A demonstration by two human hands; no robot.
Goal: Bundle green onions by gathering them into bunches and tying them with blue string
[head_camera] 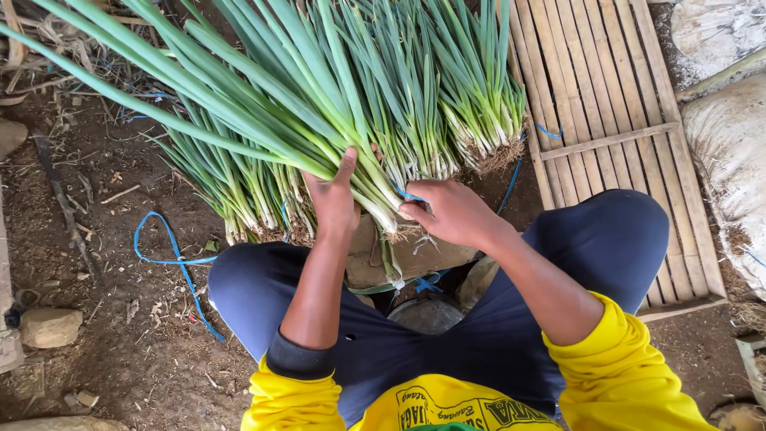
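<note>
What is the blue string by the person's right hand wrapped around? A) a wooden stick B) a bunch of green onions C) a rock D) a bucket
B: the blue string loops around the bunch of green onions that the right hand and left hand grip.

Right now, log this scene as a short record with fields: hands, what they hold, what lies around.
left hand: grips the white stalk end of a bunch of green onions, thumb up along the stalks
right hand: closed at the same bunch's root end, fingers on a blue strap
other bunches: tied green onions lie piled ahead
right side: slatted bamboo mat, white sacks
left side: loose blue strap and a stone on the dirt ground
</note>
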